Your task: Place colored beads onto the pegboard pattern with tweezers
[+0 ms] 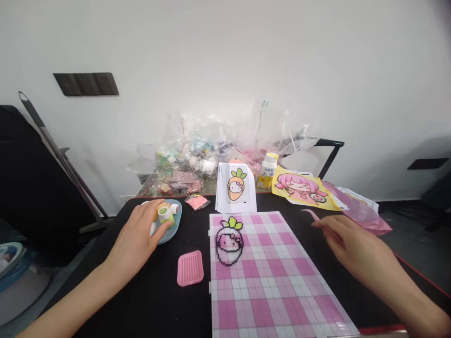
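Note:
At the left, my left hand [136, 234] reaches over a light blue plate [179, 219], its thumb apart from its fingers. Small white-lidded jars [164, 214] lie on that plate beside the fingertips, which partly hide the contents. My right hand [347, 237] is closed around pink tweezers [310, 214], whose tip points left. Between the hands lies a pink-and-white checked board [268, 281]. Near its upper left is a bead figure [229, 244] with a black outline, green leaves and some pink beads. A pink ridged tray [190, 268] sits left of the board.
Behind the board stands a printed pattern sheet [237, 185]. Left of it lies a packet of pink beads [197, 202]. Clear plastic bags [211, 145] pile against the wall. A white-and-yellow bottle [268, 169] and a yellow sheet with a pink figure [299, 187] are at back right.

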